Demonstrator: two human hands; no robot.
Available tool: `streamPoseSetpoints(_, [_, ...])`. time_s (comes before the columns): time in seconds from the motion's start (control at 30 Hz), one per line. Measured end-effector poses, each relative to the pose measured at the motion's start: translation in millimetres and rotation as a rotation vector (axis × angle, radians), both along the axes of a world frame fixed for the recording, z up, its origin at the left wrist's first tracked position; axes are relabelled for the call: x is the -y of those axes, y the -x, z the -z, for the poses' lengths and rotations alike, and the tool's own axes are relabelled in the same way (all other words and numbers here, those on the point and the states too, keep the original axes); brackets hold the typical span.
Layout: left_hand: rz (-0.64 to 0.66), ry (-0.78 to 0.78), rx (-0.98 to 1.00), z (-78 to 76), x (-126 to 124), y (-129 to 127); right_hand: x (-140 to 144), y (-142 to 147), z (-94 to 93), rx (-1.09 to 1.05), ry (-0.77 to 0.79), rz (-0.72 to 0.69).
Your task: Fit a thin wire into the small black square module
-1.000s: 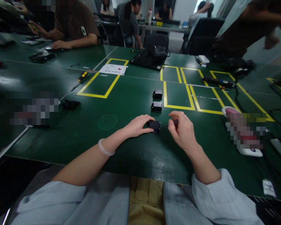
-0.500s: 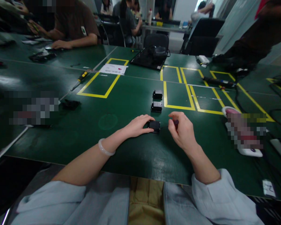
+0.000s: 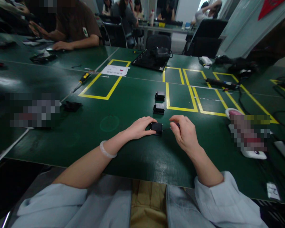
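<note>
Since a moment ago our right hand [image 3: 185, 133] has dipped a little and closed in on the small black block [image 3: 156, 127], its pinched fingertips now nearer the block's right side. Those fingertips grip a small dark tool [image 3: 177, 125], thin tip aimed at the block. Our left hand [image 3: 140, 127] clasps the block from the left, thumb and fingers pressing it onto the green table [image 3: 133, 101] just ahead of us. We judge it best to hold the block firmly flat and bring the tip in level and slowly. Two similar black blocks [image 3: 159, 108] sit further out, beside the yellow tape lines [image 3: 180, 108].
</note>
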State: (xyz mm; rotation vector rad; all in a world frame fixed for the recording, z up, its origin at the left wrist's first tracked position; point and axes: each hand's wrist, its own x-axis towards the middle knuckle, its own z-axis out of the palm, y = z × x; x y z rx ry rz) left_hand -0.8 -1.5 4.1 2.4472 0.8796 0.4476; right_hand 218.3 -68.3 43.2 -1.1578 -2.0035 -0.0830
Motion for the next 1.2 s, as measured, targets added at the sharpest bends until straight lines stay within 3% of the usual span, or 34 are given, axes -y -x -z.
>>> streamPoseSetpoints(0.47, [-0.005,-0.006,0.008,2.2,-0.1,0.0,5.0,-1.1,-2.3,-0.072,0.054,-0.117])
streamPoseSetpoints(0.93, [0.003,0.007,0.029,0.6,0.4,0.4,-0.2,-0.3,2.9,-0.022,-0.07,-0.009])
streamPoseSetpoints(1.2, [0.006,0.002,0.017,0.4,0.0,-0.2,-1.1,-0.2,2.0,0.025,-0.114,-0.021])
